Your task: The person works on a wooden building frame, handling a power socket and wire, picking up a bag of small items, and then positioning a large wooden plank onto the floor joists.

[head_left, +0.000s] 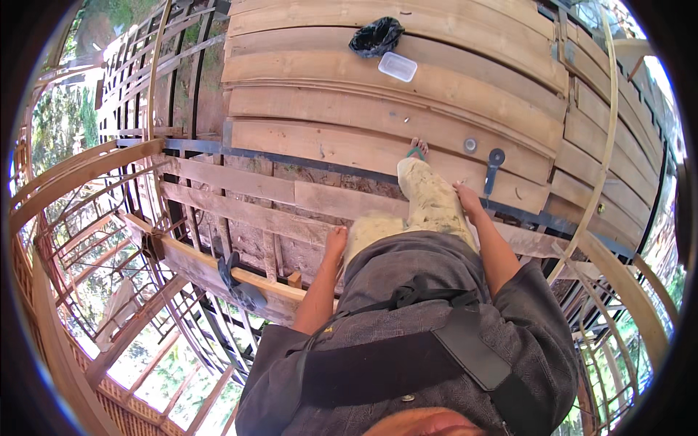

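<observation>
Dark blue tool point(493, 172), round-headed: one, lying on the plank deck point(305, 142), ahead and slightly to the right of the right hand point(468, 198), the nearer of the two. Long axis: roughly fore-and-aft, round head at the far end, narrow end toward the person. Right hand: beside the trouser leg point(429, 192), apart from the tool; opening unclear. Left hand point(337, 238): by the other thigh, fingers bunched; contents, if any, cannot be told.
</observation>
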`<move>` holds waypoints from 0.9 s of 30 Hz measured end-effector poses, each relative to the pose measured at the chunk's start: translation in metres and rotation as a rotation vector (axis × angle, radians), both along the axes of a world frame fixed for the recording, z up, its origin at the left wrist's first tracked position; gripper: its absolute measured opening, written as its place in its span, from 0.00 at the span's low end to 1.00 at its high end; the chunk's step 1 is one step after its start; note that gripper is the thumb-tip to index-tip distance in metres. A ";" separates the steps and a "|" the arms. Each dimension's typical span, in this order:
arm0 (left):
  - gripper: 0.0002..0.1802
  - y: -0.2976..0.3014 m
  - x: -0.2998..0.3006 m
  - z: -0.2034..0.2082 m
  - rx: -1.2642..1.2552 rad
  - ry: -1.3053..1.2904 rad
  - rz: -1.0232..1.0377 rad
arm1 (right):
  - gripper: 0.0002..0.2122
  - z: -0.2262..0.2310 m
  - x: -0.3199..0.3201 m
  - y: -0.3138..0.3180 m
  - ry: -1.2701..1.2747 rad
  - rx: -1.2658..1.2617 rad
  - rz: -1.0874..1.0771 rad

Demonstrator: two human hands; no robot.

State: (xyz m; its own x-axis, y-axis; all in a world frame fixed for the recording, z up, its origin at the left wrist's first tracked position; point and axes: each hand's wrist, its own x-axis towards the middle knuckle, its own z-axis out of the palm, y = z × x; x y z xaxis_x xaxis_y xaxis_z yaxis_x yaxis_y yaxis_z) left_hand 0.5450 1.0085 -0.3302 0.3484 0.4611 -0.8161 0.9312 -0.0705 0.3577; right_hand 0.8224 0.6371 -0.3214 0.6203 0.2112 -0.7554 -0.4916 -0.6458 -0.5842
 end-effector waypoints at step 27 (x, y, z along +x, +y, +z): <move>0.25 0.222 0.603 -0.035 0.047 0.157 -0.714 | 0.20 -0.280 0.499 0.374 0.351 -0.065 -0.379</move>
